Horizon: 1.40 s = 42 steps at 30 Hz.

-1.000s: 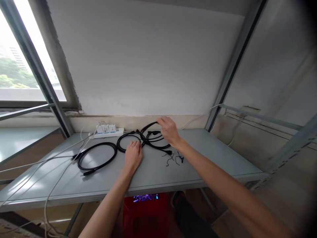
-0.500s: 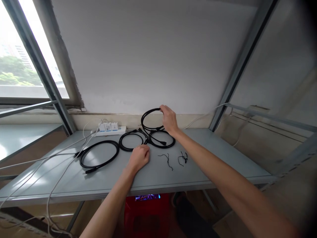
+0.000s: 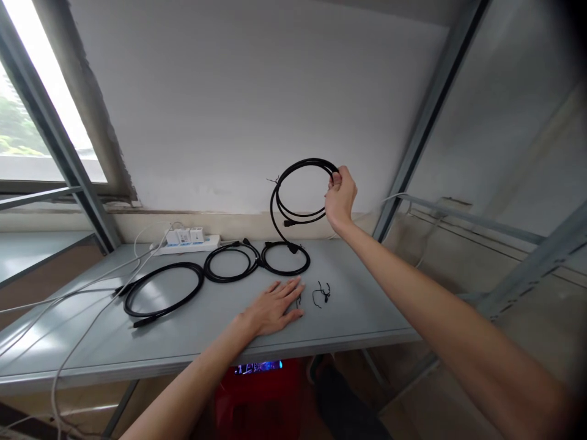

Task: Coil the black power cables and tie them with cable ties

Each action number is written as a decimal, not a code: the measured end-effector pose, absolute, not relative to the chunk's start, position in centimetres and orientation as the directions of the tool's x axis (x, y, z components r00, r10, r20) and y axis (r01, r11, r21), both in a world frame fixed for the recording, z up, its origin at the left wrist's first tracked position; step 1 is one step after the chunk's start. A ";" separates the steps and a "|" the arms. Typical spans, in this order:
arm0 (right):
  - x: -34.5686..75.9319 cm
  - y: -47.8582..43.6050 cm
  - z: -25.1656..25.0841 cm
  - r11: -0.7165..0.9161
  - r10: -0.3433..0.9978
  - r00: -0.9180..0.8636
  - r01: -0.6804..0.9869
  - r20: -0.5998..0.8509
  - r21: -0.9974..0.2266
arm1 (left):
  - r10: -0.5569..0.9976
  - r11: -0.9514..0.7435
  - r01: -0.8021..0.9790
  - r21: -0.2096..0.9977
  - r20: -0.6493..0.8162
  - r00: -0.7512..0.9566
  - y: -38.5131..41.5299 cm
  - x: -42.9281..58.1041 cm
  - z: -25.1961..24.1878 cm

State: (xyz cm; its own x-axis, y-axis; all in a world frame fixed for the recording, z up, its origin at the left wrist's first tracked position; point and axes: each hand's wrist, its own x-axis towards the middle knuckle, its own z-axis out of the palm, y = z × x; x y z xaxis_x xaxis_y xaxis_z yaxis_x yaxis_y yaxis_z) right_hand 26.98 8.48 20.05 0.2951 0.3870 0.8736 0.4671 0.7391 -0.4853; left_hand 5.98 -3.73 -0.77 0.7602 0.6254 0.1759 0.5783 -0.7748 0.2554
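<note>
Three black coils (image 3: 224, 279) on a grey shelf (image 3: 358, 305), a fourth coil (image 3: 312, 162) raised above.
The left hand (image 3: 274, 305) lies flat, fingers spread, partly over a dark tie (image 3: 298, 300); thin ties (image 3: 326, 298) just beside it are too tangled to count. Pale cables (image 3: 54, 391) run past the leftmost coil (image 3: 177, 265). Beyond, the right hand's (image 3: 342, 192) fingers close on the fourth coil. At the back, one power strip (image 3: 197, 247) holds three white adapters (image 3: 183, 236).

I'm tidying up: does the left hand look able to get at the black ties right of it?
Probably yes: the left hand lies beside the black ties, with bare shelf between them.
</note>
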 end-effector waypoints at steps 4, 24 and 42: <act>28.3 7.9 20.4 0.725 0.403 0.306 0.468 0.862 -0.505 | 0.627 -0.775 0.583 0.243 0.182 0.757 -2.7 9.4 -1.4; 17.3 4.6 14.3 0.830 0.267 -0.002 0.509 0.964 -0.229 | 0.833 -0.489 0.280 0.826 0.537 -0.132 1.0 -0.8 4.2; 15.3 3.5 1.0 0.902 0.304 -0.561 0.430 0.770 -0.043 | 0.971 -0.239 -0.799 0.552 0.155 -0.184 3.8 -6.3 1.2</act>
